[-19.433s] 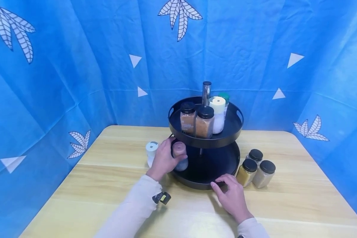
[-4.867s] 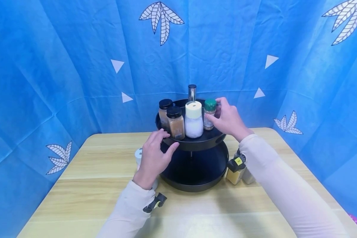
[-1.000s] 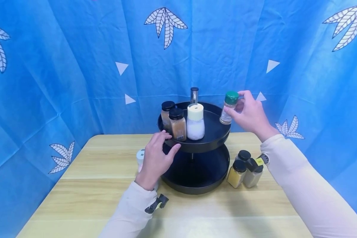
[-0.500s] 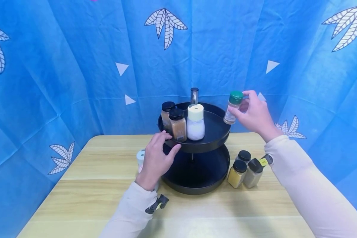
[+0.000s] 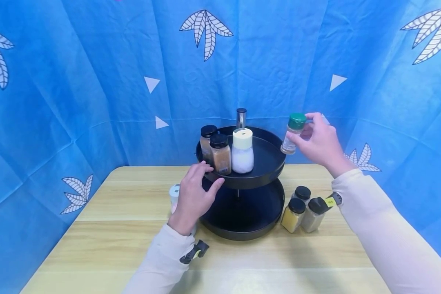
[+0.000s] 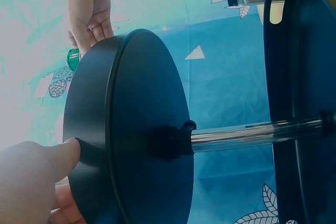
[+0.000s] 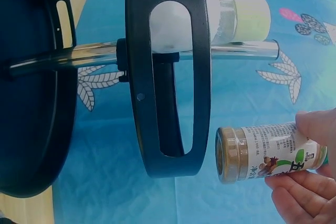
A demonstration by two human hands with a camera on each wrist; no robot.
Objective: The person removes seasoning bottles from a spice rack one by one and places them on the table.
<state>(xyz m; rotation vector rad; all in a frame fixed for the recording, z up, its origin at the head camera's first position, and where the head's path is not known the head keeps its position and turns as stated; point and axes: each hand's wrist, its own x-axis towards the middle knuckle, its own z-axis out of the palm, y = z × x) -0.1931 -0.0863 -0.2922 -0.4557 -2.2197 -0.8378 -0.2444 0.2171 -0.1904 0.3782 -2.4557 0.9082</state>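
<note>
My right hand (image 5: 321, 143) pinches a small spice jar (image 5: 289, 141) with a green lid between thumb and fingers. The jar tilts slightly, just off the right rim of the two-tier black turntable's upper tray (image 5: 266, 177). In the right wrist view its labelled glass body (image 7: 262, 153) holds brown powder, and a gap separates it from the tray's handle slot. My left hand (image 5: 194, 196) touches the upper tray's front left wall, thumb and fingers spread. Beside its fingertips stand two black-lidded jars of brown spice (image 5: 221, 157). A white shaker (image 5: 242, 153) stands right of them.
The turntable's lower tray (image 5: 242, 234) rests on the wooden table (image 5: 95, 245). Right of it stand a jar of yellow powder (image 5: 292, 216) and two other black-lidded jars (image 5: 312, 218). A white-capped shaker (image 5: 174, 194) is partly behind my left hand. Blue cloth (image 5: 279, 53) hangs around the table.
The green-lidded jar stood on the upper tray; my right hand has lifted it and carried it right, past the rim. My left hand, earlier at a shaker on the lower tray, now stays at the upper wall.
</note>
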